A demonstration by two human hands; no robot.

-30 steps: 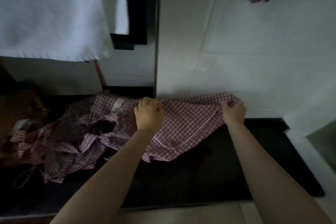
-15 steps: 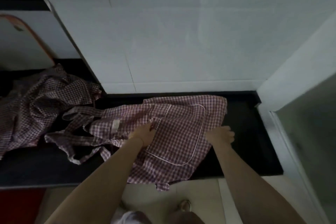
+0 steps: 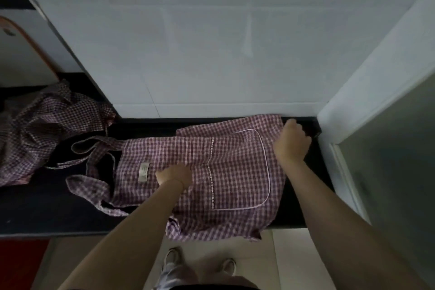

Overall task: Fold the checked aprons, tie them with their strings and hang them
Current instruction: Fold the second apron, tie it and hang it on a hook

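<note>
A purple-and-white checked apron lies spread on the black counter, pocket side up, with its lower hem hanging over the front edge. Its strings trail in loops to the left. My left hand sits on the middle of the apron with curled fingers bunching the cloth, just right of a small label. My right hand grips the apron's far right edge near the wall corner. More checked aprons lie in a crumpled heap at the left.
A white tiled wall rises right behind the counter. A side wall and a grey panel close off the right. An orange-rimmed board leans at the far left. My feet stand on pale floor tiles below the counter's edge.
The apron went from held up to laid flat on the counter. My right hand moved from its lower right edge up to the far right edge. The view tilted down.
</note>
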